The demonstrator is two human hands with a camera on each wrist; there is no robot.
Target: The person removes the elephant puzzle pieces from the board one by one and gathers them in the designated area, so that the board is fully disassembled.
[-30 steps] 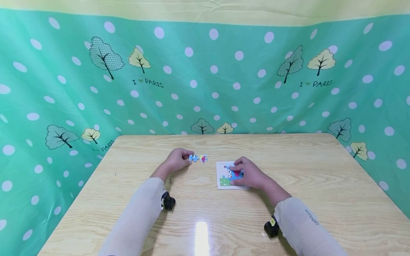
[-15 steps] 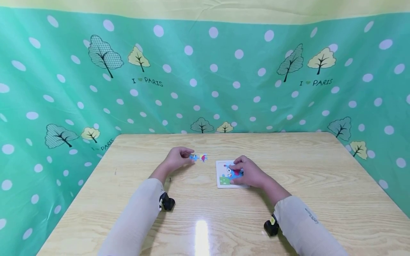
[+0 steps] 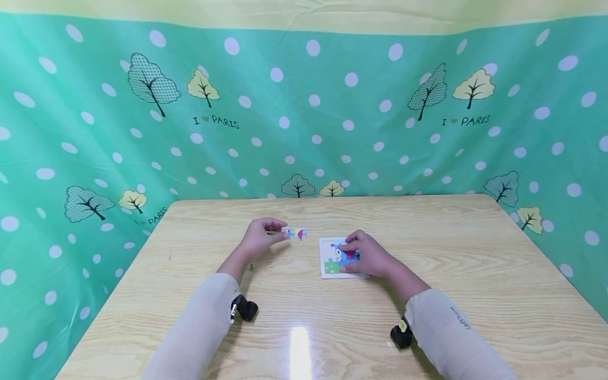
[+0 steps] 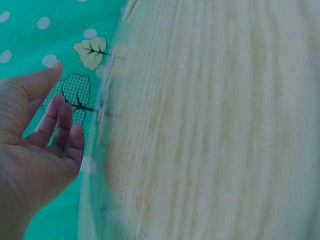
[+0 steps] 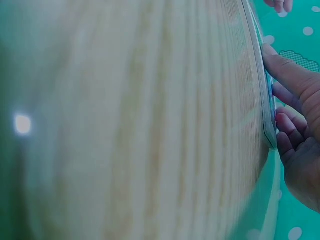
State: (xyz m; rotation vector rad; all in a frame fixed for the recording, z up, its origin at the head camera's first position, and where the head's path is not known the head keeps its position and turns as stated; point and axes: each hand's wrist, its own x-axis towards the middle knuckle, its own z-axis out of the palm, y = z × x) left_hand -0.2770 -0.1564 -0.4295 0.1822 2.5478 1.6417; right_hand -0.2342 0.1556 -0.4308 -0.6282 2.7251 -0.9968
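Note:
My left hand [image 3: 260, 236] hovers left of two small jigsaw pieces, one red, yellow and blue [image 3: 300, 233], the other blue and partly covered by the fingers in the head view. In the left wrist view the left hand [image 4: 42, 150] has thumb and loosely bent fingers apart, with nothing between them. Right of the pieces lies a square jigsaw puzzle [image 3: 332, 268] with a white border and a blue cartoon figure on green. My right hand [image 3: 372, 256] rests its thumb and fingertips on the puzzle, hiding its right part. Seen edge-on in the right wrist view, the board [image 5: 265, 90] lies flat under the fingertips.
A light wood-grain table [image 3: 442, 237] carries everything. Behind it and at both sides hangs a green dotted curtain [image 3: 332, 105] with printed trees. Each wrist wears a small black camera, the left one [image 3: 246, 309] close above the table.
My left hand has shifted slightly, its thumb moving right and its fingers covering more of the blue piece. The right hand stays on the puzzle. The head view has tilted a little.

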